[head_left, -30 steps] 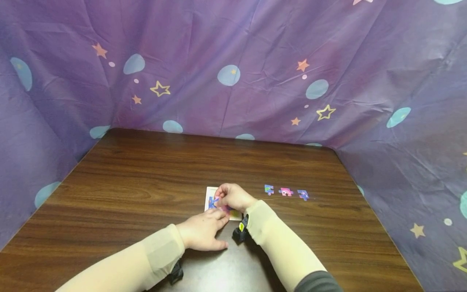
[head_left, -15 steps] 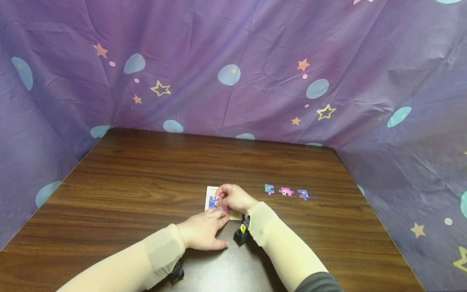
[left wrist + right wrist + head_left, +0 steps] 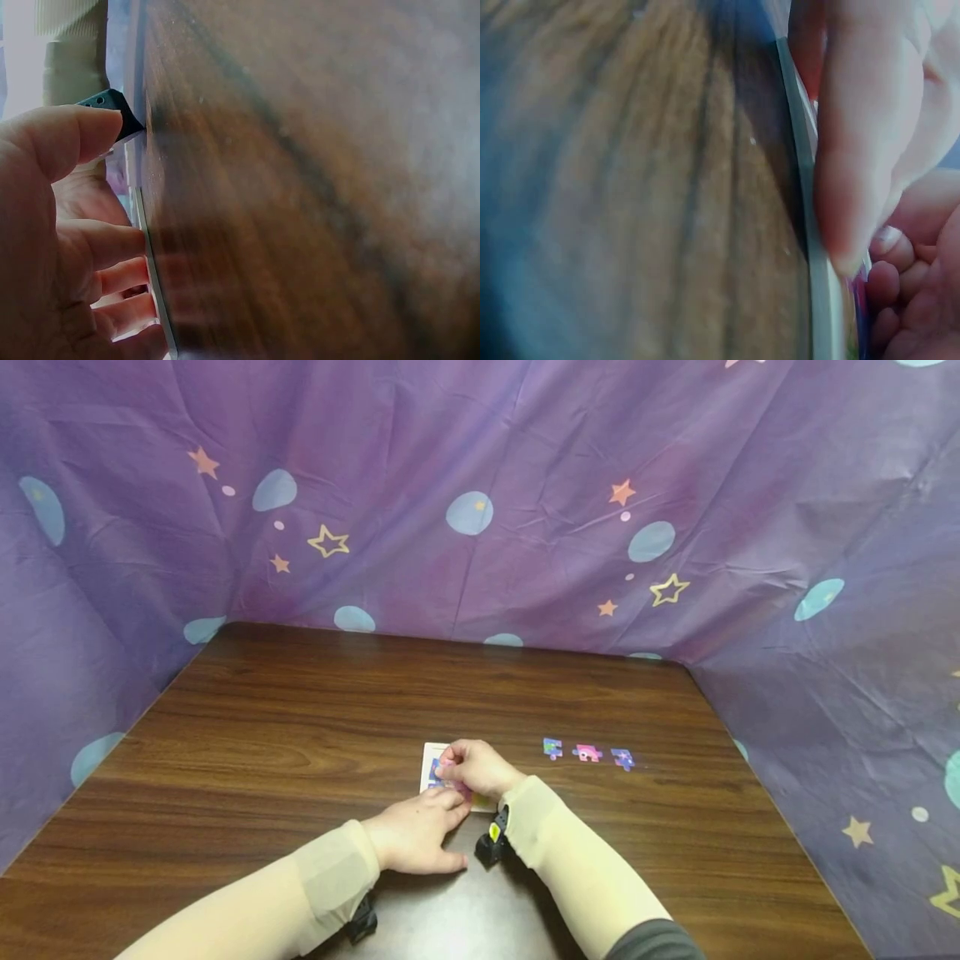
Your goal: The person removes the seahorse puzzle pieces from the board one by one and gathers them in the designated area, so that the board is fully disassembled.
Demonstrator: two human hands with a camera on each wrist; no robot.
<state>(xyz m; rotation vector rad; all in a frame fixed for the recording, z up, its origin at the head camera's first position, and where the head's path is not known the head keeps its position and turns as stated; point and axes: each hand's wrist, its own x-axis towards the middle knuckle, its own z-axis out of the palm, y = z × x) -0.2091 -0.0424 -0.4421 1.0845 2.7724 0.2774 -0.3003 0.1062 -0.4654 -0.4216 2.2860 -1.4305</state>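
Note:
A small white-rimmed puzzle board with blue, pink and yellow picture parts lies flat on the table, mostly covered by both hands. My left hand rests over its near left part, fingers straight and thumb apart on the table. From the right, my right hand reaches over the board, thumb and index finger pinching a mostly hidden, pinkish puzzle piece at the upper middle. The left wrist view shows fingers at the board's edge. In the right wrist view, a finger touches the board's pale side.
Three loose puzzle pieces lie in a row right of the board: a blue-green one, a pink one and a blue one. The brown wooden table is bordered by a purple patterned cloth.
My right hand's fingertips shift slightly down and left over the board, with the thumb now covering more of the blue area. My left hand stays in place.

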